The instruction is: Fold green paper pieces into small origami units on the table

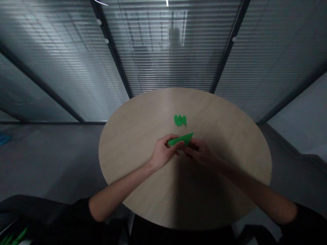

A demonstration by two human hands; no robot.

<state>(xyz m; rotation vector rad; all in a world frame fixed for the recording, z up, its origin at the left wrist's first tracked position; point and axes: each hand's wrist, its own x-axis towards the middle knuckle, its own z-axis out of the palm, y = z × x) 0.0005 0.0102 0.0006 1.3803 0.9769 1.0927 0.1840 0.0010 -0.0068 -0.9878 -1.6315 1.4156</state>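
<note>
A green folded piece of paper (181, 139), drawn out to a point at its upper right, is held just above the table. My left hand (163, 151) is closed on its left part, with the thumb along the near side and fingers behind. At the right end, my right hand (200, 151) is closed with its fingertips against the paper's lower edge; some of its fingers are in shadow. Just beyond both hands, a small cluster of green leaf-shaped pieces (180, 120) lies on the round wooden table (130, 136).
Glass panels with blinds (173, 68) stand behind the table's far edge. On the floor at the far left lies a blue object (3, 138). Some green pieces (16, 236) show at the bottom left corner, beside a dark chair-like shape.
</note>
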